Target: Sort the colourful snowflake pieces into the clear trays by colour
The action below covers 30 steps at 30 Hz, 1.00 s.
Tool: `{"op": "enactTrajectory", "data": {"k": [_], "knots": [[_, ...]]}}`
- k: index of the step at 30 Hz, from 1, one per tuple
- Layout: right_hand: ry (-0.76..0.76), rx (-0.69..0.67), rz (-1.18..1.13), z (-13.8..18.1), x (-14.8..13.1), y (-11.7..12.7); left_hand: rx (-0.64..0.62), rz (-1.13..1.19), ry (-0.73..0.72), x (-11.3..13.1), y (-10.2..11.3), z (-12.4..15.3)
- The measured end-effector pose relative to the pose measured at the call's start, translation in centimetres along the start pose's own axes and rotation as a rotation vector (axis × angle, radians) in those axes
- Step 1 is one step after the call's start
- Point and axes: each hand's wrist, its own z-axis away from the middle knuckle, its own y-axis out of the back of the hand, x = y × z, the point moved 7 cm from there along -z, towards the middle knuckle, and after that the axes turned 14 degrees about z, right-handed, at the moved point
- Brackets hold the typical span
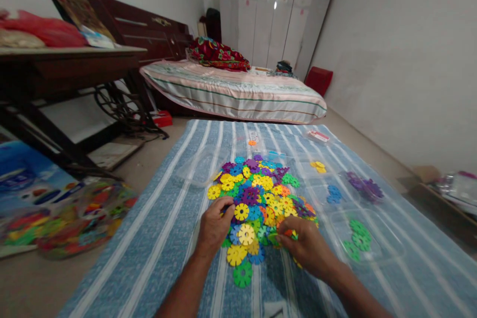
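A heap of notched plastic discs (276, 206) in yellow, purple, blue, green and orange lies mid-table. At its left edge is my left hand (215, 223), fingers curled with thumb and forefinger together beside a yellow disc (242, 211). Whatever may be in that pinch is hidden. My right hand (303, 243) is at the heap's right front, thumb and fingers closed on a green notched disc (274, 239). To the right, a clear plastic tray (400, 253) holds several green discs (359, 235). Blue discs (334, 194), purple discs (365, 186) and yellow discs (318, 166) lie in separate groups behind it.
A striped blue cloth (149, 258) covers the table. A clear plastic container (190, 169) is behind the heap at left, and a small red-and-white box (318, 136) at the far right. Beyond stand a bed (238, 94) and a treadle table (74, 59). Colourful bags (85, 218) lie left.
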Motion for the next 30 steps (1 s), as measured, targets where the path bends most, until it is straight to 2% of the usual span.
{"op": "enactTrajectory", "data": {"k": [7, 14, 18, 21, 25, 28, 30], "knots": [[-0.019, -0.02, -0.069, -1.9, -0.6, -0.8, 0.059, 0.005, 0.02, -0.3, 0.2, 0.4], [-0.056, -0.044, -0.293, -1.1, 0.2, -2.2, 0.176, -0.015, 0.082, -0.9, 2.2, 0.2], [-0.044, -0.03, -0.356, -0.5, 0.3, -2.4, 0.192, -0.037, 0.138, -1.6, 2.6, 0.0], [-0.061, 0.001, -0.376, -0.3, 0.6, -1.9, 0.15, -0.047, 0.167, -1.5, 2.0, -0.1], [-0.127, 0.057, -0.444, -0.6, 1.9, -1.1, 0.07, -0.056, 0.169, -0.3, 1.0, 0.2], [-0.16, 0.081, -0.512, -1.2, 2.8, -0.8, 0.088, -0.092, 0.139, 1.6, 1.2, 0.7], [-0.158, 0.092, -0.528, -1.6, 2.9, -0.8, 0.044, -0.102, 0.12, 3.2, 0.9, 1.1]]}}
